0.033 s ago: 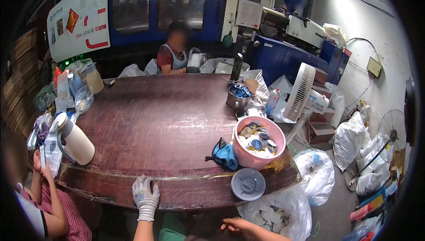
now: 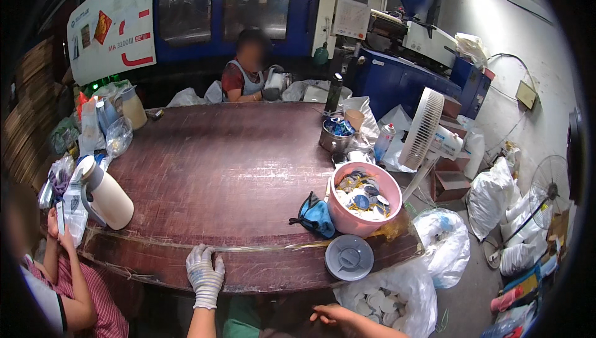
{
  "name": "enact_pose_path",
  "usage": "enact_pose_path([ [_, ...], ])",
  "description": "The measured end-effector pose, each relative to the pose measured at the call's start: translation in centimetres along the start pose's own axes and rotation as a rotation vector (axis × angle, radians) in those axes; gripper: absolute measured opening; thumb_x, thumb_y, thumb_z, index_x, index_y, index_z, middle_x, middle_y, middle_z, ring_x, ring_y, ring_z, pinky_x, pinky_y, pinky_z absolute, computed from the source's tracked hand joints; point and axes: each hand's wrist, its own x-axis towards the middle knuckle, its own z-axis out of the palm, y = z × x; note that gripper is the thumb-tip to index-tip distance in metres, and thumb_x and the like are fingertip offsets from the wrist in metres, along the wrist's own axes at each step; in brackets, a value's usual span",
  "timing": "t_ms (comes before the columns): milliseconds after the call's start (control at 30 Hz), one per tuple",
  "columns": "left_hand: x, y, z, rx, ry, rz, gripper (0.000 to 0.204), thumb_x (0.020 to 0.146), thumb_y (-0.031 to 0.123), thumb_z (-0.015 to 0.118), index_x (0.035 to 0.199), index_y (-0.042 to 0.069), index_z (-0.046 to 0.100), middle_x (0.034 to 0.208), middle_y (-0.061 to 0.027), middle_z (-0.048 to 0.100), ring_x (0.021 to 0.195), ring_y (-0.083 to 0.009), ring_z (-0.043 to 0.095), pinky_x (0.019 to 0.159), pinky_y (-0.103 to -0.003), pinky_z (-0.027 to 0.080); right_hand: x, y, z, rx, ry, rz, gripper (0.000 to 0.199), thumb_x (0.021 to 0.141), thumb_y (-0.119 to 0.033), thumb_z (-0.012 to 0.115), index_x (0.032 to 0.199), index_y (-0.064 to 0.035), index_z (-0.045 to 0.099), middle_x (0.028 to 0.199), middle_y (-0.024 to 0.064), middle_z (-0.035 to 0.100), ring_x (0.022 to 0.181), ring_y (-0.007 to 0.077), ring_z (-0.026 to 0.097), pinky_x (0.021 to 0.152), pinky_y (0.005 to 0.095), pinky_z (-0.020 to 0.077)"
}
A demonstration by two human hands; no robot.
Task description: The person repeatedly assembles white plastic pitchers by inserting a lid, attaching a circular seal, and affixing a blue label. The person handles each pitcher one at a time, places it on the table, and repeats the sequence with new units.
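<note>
Workshop setting, with a big blue-and-white machine [image 2: 205,15] along the back wall and a wide, dark brown wooden table [image 2: 217,170] filling the middle. Far left, at the near corner: a second person in a red striped top [image 2: 99,307], holding something small up at the table's edge. Just beside, on the table: a cream-coloured jug with a grey lid [image 2: 105,195], lying tilted, and further back a cluster of clear plastic bags and containers [image 2: 105,124]. At the near edge of the table, left of centre: left hand [image 2: 203,273], in a white knitted glove, laid flat with fingers spread on the rim, gripping nothing. Across the table, at the far side: a third person in a grey apron [image 2: 245,80], seated. Low at the bottom, right of centre: right hand [image 2: 335,315], bare, below the table edge, fingers loosely curled and empty as far as can be told, just above a clear plastic sack of white round lids [image 2: 385,297]. On the table nearby, right of the gloved hand: a grey round lid [image 2: 349,257], a blue cloth bundle [image 2: 315,217], and a pink basin [image 2: 366,198] heaped with small white and blue round parts. Further back: a metal pot [image 2: 335,136]. Off the right edge: a white standing fan [image 2: 425,130] and stuffed white sacks [image 2: 496,195] on the floor.
</note>
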Motion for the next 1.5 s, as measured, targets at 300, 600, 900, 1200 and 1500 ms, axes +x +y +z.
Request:
enact_pose_path([
  [300,0.6,0.7,-0.4,-0.023,0.001,0.038,0.021,0.076,0.023,0.068,0.095,0.013,0.069,0.111,-0.0096,0.061,0.113,-0.0305,0.054,0.100,-0.046,0.039,0.3,0.6,-0.6,0.042,-0.008,0.057,0.047,0.102,-0.039,0.041,0.104,0.0014,0.065,0.065,-0.0004,0.061,0.042,0.0052,0.037,0.041,0.0194,0.0272],
  [600,0.5,0.1,-0.4,-0.001,-0.005,0.027,0.025,0.077,0.023,0.068,0.098,0.010,0.068,0.113,-0.0105,0.062,0.113,-0.0313,0.054,0.100,-0.045,0.040,0.0,0.1,0.2,0.040,0.039,0.053,0.047,0.101,-0.039,0.043,0.099,0.0013,0.066,0.065,0.0024,0.064,0.039,0.0073,0.038,0.038,0.0216,0.0269],
  [900,0.6,0.5,-0.2,-0.042,-0.039,0.016,0.023,0.078,0.022,0.067,0.097,0.008,0.067,0.112,-0.0101,0.063,0.114,-0.0307,0.054,0.101,-0.044,0.039,-2.4,-6.9,3.5,-0.052,-0.067,-0.093,0.038,0.098,-0.039,0.053,0.093,-0.0038,0.068,0.065,-0.0021,0.061,0.052,0.0062,0.047,0.051,0.0206,0.0351],
  [1200,0.7,-0.1,0.6,-0.079,-0.004,0.074,0.016,0.078,0.017,0.064,0.092,0.010,0.067,0.102,-0.0100,0.066,0.105,-0.0306,0.060,0.095,-0.044,0.044,2.1,-33.5,7.6,-1.083,0.439,-1.003,0.048,0.087,-0.031,0.065,0.127,-0.0071,0.055,0.136,0.0193,0.047,0.108,0.0333,0.059,0.091,0.0439,0.0487],
  [1500,0.9,0.2,0.2,-0.123,-0.003,0.063,0.015,0.077,0.015,0.064,0.090,0.008,0.067,0.101,-0.0116,0.067,0.102,-0.0308,0.062,0.092,-0.044,0.046,7.7,-48.6,7.9,-1.341,0.946,-0.984,0.078,0.082,-0.035,0.070,0.146,-0.0109,0.033,0.141,0.0166,0.044,0.111,0.0313,0.060,0.087,0.0423,0.0522],
])
